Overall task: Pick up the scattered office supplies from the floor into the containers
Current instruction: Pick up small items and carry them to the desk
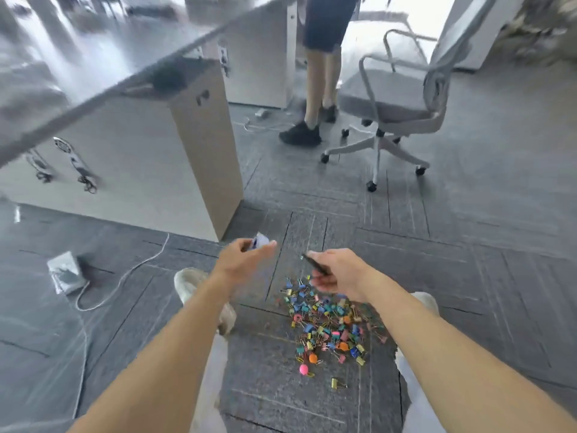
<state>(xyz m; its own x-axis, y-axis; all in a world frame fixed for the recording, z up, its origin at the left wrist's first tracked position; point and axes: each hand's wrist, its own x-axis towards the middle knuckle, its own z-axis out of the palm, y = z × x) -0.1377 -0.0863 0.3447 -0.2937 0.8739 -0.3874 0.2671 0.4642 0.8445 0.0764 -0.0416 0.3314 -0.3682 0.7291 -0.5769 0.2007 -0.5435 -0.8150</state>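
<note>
A: Where do the supplies lie?

B: The binder clips (327, 323) lie in a loose, colourful heap on the carpet (468, 276) between the person's feet. One gold clip (338, 383) sits apart, nearer the camera.

A: How would they handle?

B: Probably light and stiff, with wire loops that snag each other. A pinch on the body, or a scoop of several, looks best.

A: Are the hands free?

B: No. The left hand (243, 257) pinches a small white object (260, 240), too blurred to name. The right hand (337, 273), above the heap's far edge, curls its fingers round a dark slim object (315, 264). No container is clearly in view.

A: Anything in the way?

B: A cabinet (199, 145) stands to the left, a white cable (125, 276) trails beside it, and an office chair (390, 98) and a bystander's legs (315, 98) are well beyond. None of them blocks the heap.
</note>
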